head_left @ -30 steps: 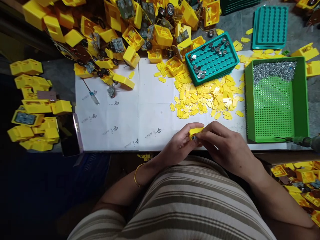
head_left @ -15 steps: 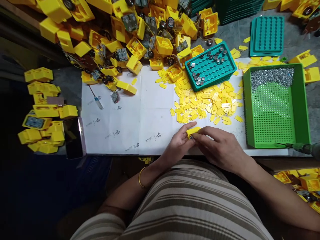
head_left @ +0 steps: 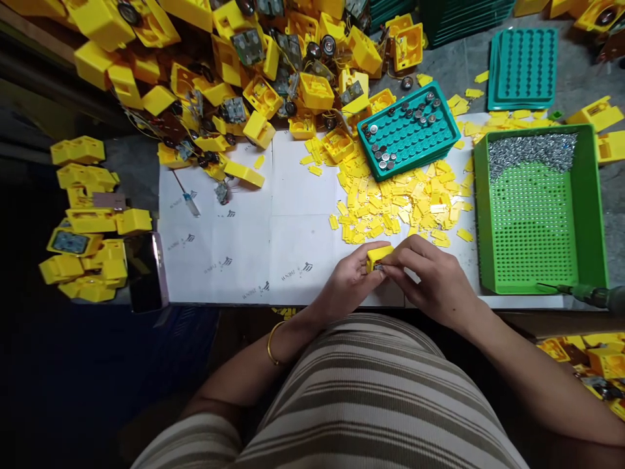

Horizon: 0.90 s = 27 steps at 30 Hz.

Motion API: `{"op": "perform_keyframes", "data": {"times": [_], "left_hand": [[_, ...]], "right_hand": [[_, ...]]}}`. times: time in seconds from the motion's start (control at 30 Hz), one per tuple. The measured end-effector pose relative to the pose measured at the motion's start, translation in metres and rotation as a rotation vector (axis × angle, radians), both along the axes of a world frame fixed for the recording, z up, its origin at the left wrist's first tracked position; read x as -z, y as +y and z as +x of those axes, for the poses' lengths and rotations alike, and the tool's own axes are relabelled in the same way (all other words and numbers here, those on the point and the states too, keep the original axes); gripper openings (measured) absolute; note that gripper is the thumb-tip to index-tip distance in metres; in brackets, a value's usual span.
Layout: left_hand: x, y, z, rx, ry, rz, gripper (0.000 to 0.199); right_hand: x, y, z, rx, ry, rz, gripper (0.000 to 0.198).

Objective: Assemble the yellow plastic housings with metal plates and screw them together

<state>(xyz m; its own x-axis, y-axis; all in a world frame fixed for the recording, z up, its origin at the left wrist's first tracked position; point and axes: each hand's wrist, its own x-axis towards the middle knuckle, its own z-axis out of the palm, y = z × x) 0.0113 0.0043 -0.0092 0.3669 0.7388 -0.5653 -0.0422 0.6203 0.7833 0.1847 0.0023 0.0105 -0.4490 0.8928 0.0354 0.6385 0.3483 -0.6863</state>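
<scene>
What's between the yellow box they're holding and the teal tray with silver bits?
Head view: loose yellow pieces lie between the yellow box and teal tray.

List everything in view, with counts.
Paper: count unclear, white, centre
Held housing: one, yellow, front
Flat pieces: many, yellow, on paper
Loose housings: many, yellow, back, sides
Wired parts: many, grey, back
Cell tray: one uppermost, teal, amid pieces
Button cells: over twelve, silver, in tray
Spare trays: several, teal, back
Basket: one, green, right
Screws: many, silver, in basket
Power screwdriver: one, dark, over basket
Screwdriver: one, blue, left on paper
Phone: one, dark, left
Bangle: one, gold, left wrist
Shirt: one, striped brown, near edge
Left hand: one, bare, gripping housing
Right hand: one, bare, at housing
</scene>
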Motion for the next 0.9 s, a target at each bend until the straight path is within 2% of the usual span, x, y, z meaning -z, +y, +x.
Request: {"op": "perform_keyframes", "data": {"times": [0.17, 0.3, 0.53, 0.77, 0.9], "left_hand": [[0.002, 0.004, -0.005, -0.055, -0.359, -0.239, 0.057], [0.002, 0.003, -0.006, -0.065, -0.478, -0.295, 0.05], [0.0, -0.002, -0.004, -0.063, -0.43, -0.177, 0.047], [-0.008, -0.003, 0.0, -0.008, -0.262, -0.093, 0.055], [-0.007, -0.003, 0.001, -0.017, -0.257, -0.065, 0.057]], "right_hand": [[-0.007, 0.005, 0.002, -0.007, -0.035, 0.001, 0.014], [-0.009, 0.007, 0.006, -0.046, -0.003, -0.005, 0.013], [-0.012, 0.003, 0.005, 0.0, -0.116, 0.114, 0.015], [-0.026, 0.008, 0.003, -0.043, -0.203, 0.052, 0.017], [-0.029, 0.018, 0.006, -0.071, -0.167, -0.109, 0.012]]}}
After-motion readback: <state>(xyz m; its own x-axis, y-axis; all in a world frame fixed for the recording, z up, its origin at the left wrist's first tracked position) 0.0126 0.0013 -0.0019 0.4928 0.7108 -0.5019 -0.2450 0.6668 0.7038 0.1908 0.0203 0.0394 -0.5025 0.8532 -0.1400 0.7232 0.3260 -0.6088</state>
